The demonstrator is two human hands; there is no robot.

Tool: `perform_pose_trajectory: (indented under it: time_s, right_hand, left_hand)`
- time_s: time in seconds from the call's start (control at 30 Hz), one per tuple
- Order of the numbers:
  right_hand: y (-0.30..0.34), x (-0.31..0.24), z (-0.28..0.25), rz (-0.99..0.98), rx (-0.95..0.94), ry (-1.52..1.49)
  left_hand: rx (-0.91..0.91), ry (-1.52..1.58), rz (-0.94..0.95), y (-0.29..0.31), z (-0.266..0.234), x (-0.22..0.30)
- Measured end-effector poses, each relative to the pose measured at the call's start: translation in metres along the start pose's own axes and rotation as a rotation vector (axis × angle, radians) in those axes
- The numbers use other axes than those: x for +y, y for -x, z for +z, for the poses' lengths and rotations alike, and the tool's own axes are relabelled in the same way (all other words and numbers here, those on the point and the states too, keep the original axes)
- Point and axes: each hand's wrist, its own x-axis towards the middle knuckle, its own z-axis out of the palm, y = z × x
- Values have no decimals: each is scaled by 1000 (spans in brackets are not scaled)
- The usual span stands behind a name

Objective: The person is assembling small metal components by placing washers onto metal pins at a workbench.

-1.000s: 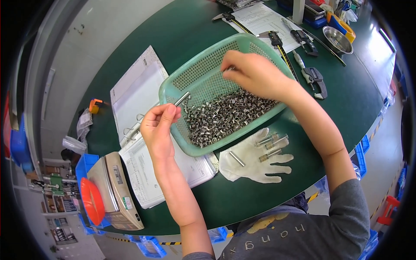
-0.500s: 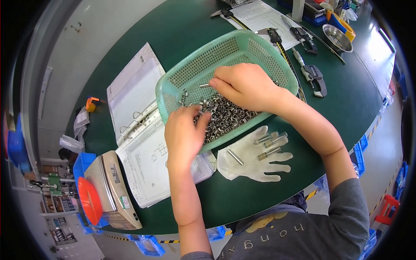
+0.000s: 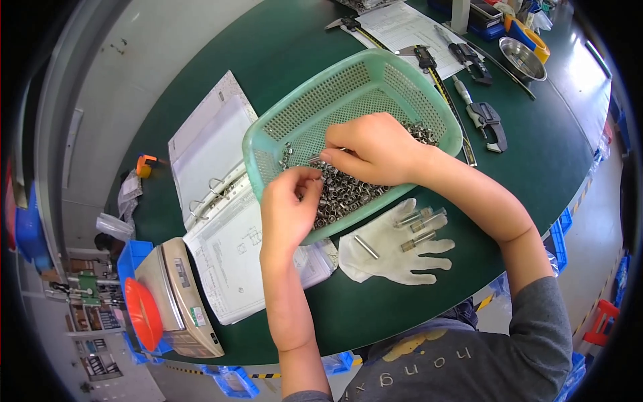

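Observation:
My right hand (image 3: 372, 149) pinches a slim metal pin (image 3: 314, 159) over a green perforated plastic basket (image 3: 252, 151); the pin's tip points toward my left hand. My left hand (image 3: 287, 204) is at the basket's near-left part, thumb and fingers drawn together close to that tip. Whatever lies between them is too small and covered to make out. Beneath both hands, many small shiny metal rings (image 3: 348, 199) are heaped in the basket. Near its front side lies a white glove (image 3: 365, 264), bearing another metal pin (image 3: 366, 247) and several small clear tubes (image 3: 418, 240).
An open ring binder (image 3: 224, 268) lies left of the basket, with a weighing scale (image 3: 175, 295) and a red dish (image 3: 143, 313) beyond it. Calipers (image 3: 423, 57), a micrometer (image 3: 487, 120) and a steel bowl (image 3: 522, 59) rest on the green table at the far right.
My right hand has lowered the pin toward my left hand. The left fingers, moving among the rings before, are now drawn together beside the pin's tip.

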Motion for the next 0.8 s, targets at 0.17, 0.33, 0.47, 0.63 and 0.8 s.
perform_pose_trajectory:
  time_s: [0.17, 0.33, 0.47, 0.63, 0.8]
  right_hand:
    - [1, -1, -3, -86, 87, -63]
    - [-1, -1, 2, -156, 121, -45]
    - [0, 0, 4, -197, 167, -26]
    - [0, 1, 5, -209, 166, 9]
    - [1, 0, 5, -194, 129, 35]
  left_hand:
    - [48, 1067, -16, -4, -9, -4]
    - [-7, 1302, 30, -4, -8, -7]
    - [-27, 1300, 74, -4, -8, -7]
    - [63, 1165, 103, -5, -4, -8]
    - [98, 1017, 117, -3, -1, -1]
